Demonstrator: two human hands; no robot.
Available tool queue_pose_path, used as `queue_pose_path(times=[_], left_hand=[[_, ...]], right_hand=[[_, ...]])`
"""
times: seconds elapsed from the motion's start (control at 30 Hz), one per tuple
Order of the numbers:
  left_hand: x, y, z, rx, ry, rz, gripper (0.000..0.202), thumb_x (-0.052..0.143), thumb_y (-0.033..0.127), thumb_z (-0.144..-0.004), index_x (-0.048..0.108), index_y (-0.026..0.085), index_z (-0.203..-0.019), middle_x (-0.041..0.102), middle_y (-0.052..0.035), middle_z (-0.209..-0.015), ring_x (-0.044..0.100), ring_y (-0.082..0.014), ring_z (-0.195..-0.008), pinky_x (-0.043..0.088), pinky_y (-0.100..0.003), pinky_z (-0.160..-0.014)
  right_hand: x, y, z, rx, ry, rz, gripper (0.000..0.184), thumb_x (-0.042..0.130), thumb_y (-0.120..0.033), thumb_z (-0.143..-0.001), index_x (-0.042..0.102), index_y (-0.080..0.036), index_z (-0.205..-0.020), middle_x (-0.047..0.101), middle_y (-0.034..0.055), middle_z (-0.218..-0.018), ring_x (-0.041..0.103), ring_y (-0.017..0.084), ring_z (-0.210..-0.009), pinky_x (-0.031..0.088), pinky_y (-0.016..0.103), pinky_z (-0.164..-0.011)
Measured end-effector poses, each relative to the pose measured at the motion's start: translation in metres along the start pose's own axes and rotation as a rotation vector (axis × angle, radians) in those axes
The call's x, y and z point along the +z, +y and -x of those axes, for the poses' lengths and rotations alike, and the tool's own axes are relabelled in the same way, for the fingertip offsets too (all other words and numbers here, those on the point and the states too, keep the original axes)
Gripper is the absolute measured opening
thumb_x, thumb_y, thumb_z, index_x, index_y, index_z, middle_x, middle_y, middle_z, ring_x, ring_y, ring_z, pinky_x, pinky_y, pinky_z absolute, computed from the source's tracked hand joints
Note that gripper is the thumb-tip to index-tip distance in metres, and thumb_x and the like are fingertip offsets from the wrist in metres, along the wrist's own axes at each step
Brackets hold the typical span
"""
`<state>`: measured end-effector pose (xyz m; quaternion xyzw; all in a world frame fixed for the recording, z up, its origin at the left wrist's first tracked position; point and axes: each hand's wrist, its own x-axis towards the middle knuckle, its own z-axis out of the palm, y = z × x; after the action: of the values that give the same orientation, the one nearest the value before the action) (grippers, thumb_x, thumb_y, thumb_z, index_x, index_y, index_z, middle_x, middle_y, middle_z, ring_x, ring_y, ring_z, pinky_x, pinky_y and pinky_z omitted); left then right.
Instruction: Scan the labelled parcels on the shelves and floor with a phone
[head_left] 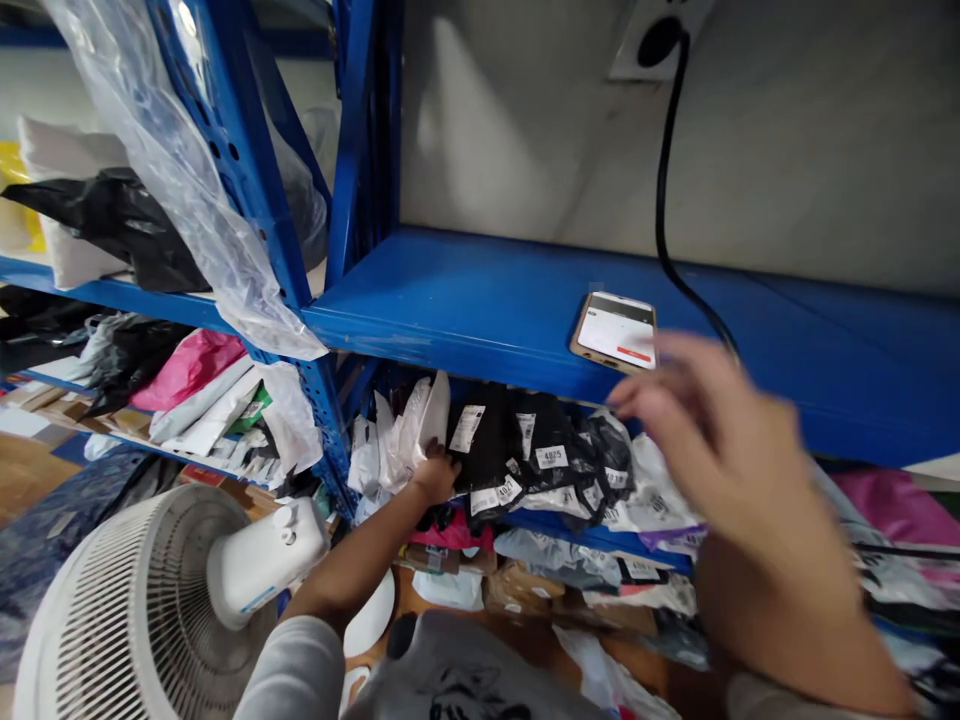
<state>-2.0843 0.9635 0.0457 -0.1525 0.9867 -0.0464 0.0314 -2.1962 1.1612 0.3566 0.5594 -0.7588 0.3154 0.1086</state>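
My left hand (433, 474) reaches into the lower shelf and rests against a row of black and white mailer parcels (525, 455) with number labels; its fingers are tucked among the bags and hidden. My right hand (709, 425) hovers blurred in front of the blue shelf board (465, 290), just below a smartphone (616, 331) that lies on the shelf's front edge with its screen lit. The right fingers look loosely spread and hold nothing that I can make out. A black cable (664, 200) runs from a wall socket down towards the phone.
A white fan (150, 600) stands at the lower left. Blue rack uprights (247, 170) carry clear plastic bags. More pink, white and black parcels (187, 385) fill the left shelves and the floor below. A pink parcel (892, 500) lies at the right.
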Motion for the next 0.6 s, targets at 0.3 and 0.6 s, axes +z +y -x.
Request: queue_pose_path(times=[0.3,0.6], left_hand=[[-0.001,-0.001,-0.004,0.053,-0.011,-0.009,0.069,0.066,0.049,-0.073,0.055,0.006,-0.126,0.065,-0.0216,-0.108,0.055,-0.0384,-0.108,0.018,-0.056,-0.107],[-0.004,0.008,-0.006,-0.034,-0.021,0.007,0.057,0.067,0.041,-0.077,0.055,0.011,-0.123,0.069,-0.0188,-0.104,0.057,-0.0351,-0.111,0.012,-0.055,-0.110]], right_hand=[[-0.008,0.028,-0.138,0.507,-0.367,0.423,0.094,0.053,-0.074,-0.062,0.058,0.012,-0.100,0.070,0.0320,-0.089,0.070,0.028,-0.069,0.038,0.039,-0.054],[-0.024,0.038,0.016,0.413,-0.172,-0.365,0.105,0.090,-0.020,-0.032,0.055,-0.036,-0.129,0.068,0.0090,-0.122,0.052,0.042,-0.120,0.045,0.053,-0.089]])
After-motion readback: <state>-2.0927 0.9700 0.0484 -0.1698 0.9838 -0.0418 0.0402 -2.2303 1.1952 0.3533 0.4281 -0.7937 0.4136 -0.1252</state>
